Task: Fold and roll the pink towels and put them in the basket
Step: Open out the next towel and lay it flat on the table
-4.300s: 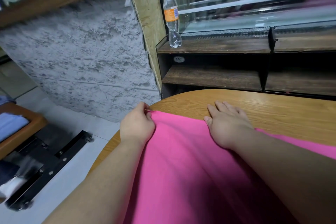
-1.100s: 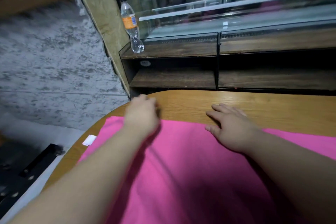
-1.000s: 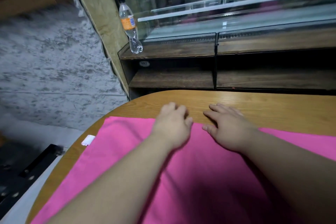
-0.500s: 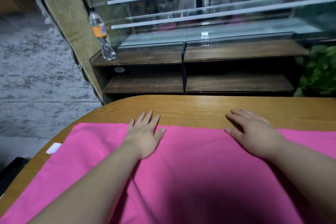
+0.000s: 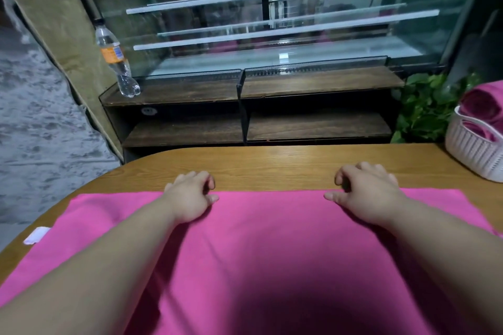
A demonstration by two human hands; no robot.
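Left hand [image 5: 190,196] & right hand [image 5: 364,192] curl fingers over far hem of pink towel [image 5: 266,239], apparently pinching it where it lies flat on table [image 5: 272,166] across lower frame; cloth prob. light, limp, non-slip, so hem grips w/ hands apart suit folding.

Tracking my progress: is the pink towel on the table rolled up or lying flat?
Flat. The towel lies spread across the table, unrolled; left hand and right hand sit at its far edge.
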